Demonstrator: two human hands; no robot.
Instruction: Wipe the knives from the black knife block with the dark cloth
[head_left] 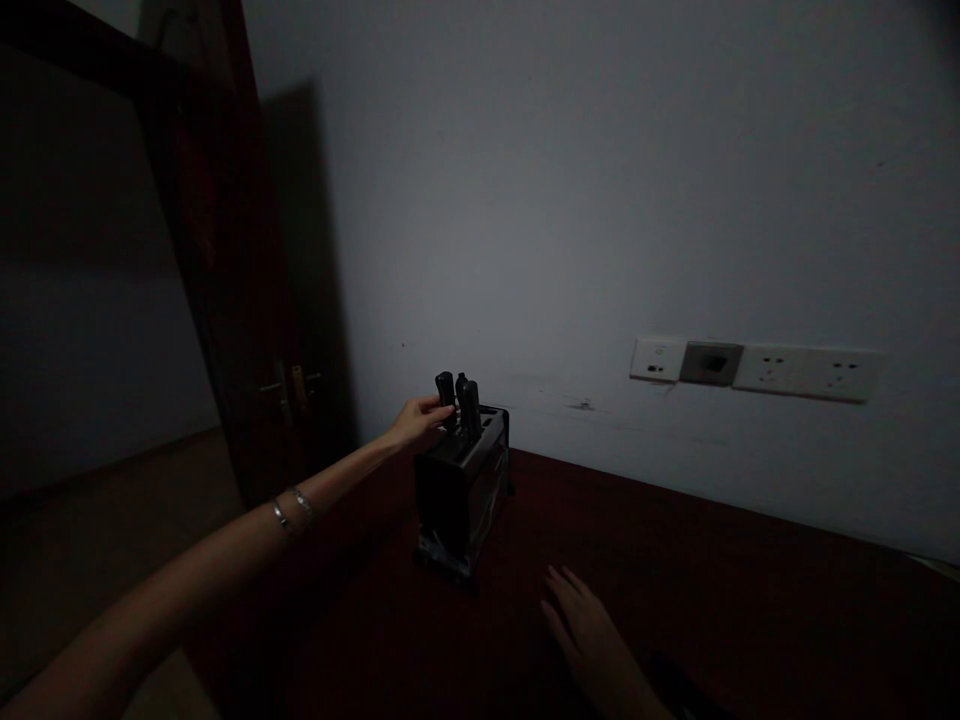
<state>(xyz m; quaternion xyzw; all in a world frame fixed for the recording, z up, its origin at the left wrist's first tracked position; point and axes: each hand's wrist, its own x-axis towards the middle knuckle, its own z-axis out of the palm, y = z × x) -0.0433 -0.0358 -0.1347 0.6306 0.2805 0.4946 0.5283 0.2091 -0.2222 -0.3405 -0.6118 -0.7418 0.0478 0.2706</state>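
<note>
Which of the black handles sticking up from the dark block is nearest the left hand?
The leftmost handle in view: the left hand is right at it. The other two handles stand to its right, farther from that hand.

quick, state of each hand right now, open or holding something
Left hand: fingers at a black handle standing in the dark block; whether closed, cannot tell.
Right hand: open, nothing seen in it.

left hand [420, 424] outstretched, right hand [586, 625] palm-down
</note>
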